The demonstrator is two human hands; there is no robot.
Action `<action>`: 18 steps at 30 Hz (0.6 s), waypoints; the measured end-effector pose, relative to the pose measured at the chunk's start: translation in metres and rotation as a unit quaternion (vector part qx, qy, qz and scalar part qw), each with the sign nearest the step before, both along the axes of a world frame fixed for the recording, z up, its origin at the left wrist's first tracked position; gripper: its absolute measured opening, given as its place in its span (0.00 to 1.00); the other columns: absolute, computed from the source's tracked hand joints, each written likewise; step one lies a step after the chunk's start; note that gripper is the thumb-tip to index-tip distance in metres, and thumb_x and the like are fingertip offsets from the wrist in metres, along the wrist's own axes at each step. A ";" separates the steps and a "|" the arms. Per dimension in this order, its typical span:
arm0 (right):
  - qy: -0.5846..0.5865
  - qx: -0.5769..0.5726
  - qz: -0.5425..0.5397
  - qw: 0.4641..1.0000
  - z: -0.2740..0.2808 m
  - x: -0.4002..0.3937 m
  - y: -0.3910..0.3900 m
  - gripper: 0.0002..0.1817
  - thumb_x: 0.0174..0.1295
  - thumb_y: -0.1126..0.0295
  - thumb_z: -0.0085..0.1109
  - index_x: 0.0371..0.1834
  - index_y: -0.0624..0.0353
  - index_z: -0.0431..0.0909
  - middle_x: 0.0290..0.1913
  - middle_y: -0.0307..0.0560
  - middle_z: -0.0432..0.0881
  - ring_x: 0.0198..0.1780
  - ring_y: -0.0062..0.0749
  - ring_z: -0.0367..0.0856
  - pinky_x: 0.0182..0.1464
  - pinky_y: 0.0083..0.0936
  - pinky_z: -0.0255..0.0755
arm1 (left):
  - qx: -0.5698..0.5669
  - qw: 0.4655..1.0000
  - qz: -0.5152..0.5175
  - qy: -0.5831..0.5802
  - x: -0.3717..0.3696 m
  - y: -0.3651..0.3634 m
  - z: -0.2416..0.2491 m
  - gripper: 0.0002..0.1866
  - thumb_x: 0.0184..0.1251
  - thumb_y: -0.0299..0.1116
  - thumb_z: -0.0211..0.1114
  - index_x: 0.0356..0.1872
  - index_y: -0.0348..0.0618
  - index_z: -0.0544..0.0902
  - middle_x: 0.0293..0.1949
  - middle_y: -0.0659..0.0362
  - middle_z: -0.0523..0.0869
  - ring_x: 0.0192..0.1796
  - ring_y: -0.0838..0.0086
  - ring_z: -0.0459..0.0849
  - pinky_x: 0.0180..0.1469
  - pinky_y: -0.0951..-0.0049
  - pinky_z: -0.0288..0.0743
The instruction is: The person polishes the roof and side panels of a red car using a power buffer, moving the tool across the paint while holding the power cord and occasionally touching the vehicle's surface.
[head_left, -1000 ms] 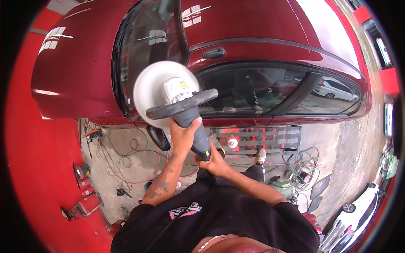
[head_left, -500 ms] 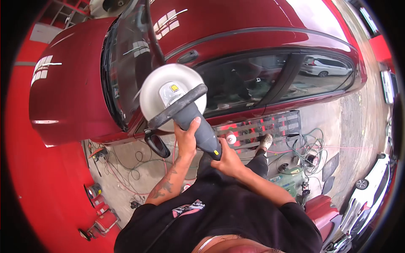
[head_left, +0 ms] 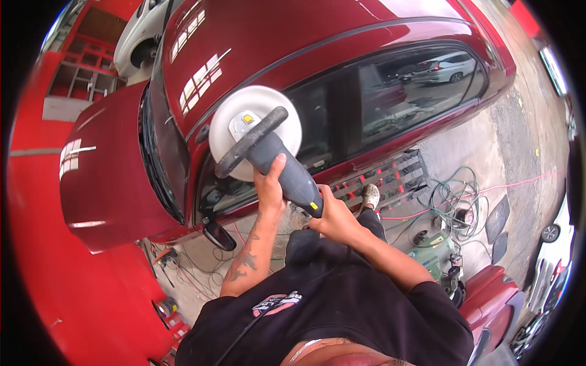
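Note:
A power polisher (head_left: 284, 168) with a white round pad (head_left: 284, 110) and a black bar handle is held over the side of a dark red car (head_left: 244, 36). My left hand (head_left: 270, 183) is wrapped round the middle of its grey body. Around the rear end of the body, near the yellow mark, my right hand (head_left: 332, 213) is closed. The pad overlaps the roof edge and front side window in the view; whether it touches the car cannot be told.
Below the car lie a slatted metal platform (head_left: 397, 180), tangled hoses (head_left: 455, 207) and a green machine (head_left: 433, 253). A side mirror (head_left: 218, 235) juts out near my left forearm. At the lower right stands a red car part (head_left: 488, 296).
The view has shifted and turned, with more of the front of the car's surroundings showing. Both hands keep their grip on the polisher, which now overlaps the roof edge more.

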State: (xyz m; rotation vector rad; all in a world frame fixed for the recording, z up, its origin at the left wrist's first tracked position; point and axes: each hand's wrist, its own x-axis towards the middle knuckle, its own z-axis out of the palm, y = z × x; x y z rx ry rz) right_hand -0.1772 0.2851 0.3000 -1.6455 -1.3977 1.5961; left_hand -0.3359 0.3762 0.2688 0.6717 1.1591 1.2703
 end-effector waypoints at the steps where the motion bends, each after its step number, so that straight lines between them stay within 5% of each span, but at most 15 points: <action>1: -0.003 0.020 -0.004 1.000 -0.003 0.016 0.005 0.43 0.52 0.70 0.66 0.72 0.70 0.58 0.48 0.77 0.83 0.53 0.69 0.84 0.57 0.50 0.76 | 0.005 1.000 -0.011 0.005 0.016 0.010 0.003 0.27 0.68 0.41 0.73 0.62 0.39 0.75 0.45 0.56 0.83 0.41 0.68 0.87 0.45 0.64 0.86; 5: 0.008 0.026 -0.010 1.000 0.013 0.076 0.026 0.42 0.54 0.70 0.66 0.72 0.70 0.57 0.50 0.77 0.83 0.54 0.69 0.84 0.58 0.49 0.76 | -0.030 0.997 -0.064 -0.015 0.069 0.040 0.017 0.28 0.67 0.37 0.74 0.64 0.39 0.73 0.50 0.56 0.82 0.45 0.69 0.86 0.47 0.64 0.86; 14: -0.014 0.082 -0.111 0.990 0.040 0.166 0.043 0.48 0.58 0.63 0.72 0.76 0.67 0.51 0.46 0.78 0.85 0.51 0.70 0.86 0.54 0.49 0.79 | -0.002 0.991 -0.130 0.029 0.190 0.089 0.034 0.25 0.65 0.43 0.75 0.54 0.37 0.79 0.37 0.56 0.86 0.34 0.68 0.88 0.39 0.65 0.86; 18: -0.033 0.081 -0.147 0.985 0.044 0.190 0.041 0.50 0.62 0.58 0.72 0.78 0.65 0.48 0.53 0.78 0.83 0.57 0.70 0.85 0.60 0.49 0.77 | 0.009 0.980 -0.199 0.004 0.235 0.097 0.057 0.24 0.62 0.44 0.78 0.51 0.37 0.83 0.38 0.58 0.87 0.35 0.72 0.87 0.40 0.68 0.83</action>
